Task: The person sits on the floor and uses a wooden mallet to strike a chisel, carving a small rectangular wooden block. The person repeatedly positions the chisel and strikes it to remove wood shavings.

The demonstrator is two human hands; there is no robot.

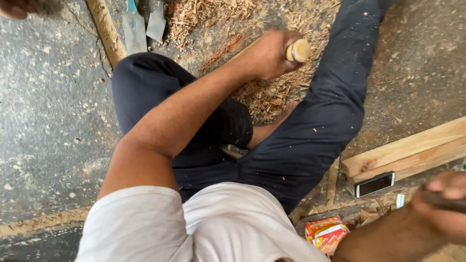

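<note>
Closest to you is your white shirt (218, 228), and under it your dark trousers (301, 140) as you sit on the floor (48, 121). Your left hand (269, 53) is shut tight around a pale round wooden handle (297, 50), out in front between your knees, right over a heap of wood shavings (267, 94). Keep that grip firm and the tool steady, and keep your bare toes (290, 106) back, since they sit just beside the heap. Your right hand (444, 204) is low at the right edge, with its fingers curled over something dark (444, 201); I think it is a tool, but it is blurred, so swing it with care. Near that hand lie a stack of pale wood planks (407, 150), a phone (374, 184) just beside them, and a small orange box (327, 234). Farther off, at the top, lie a round wooden stick (107, 31) and two flat metal blades (143, 24). The working end of the handle is hidden behind your hand, so I cannot tell what it touches. Someone else's skin shows at the top left corner, cut off.
</note>
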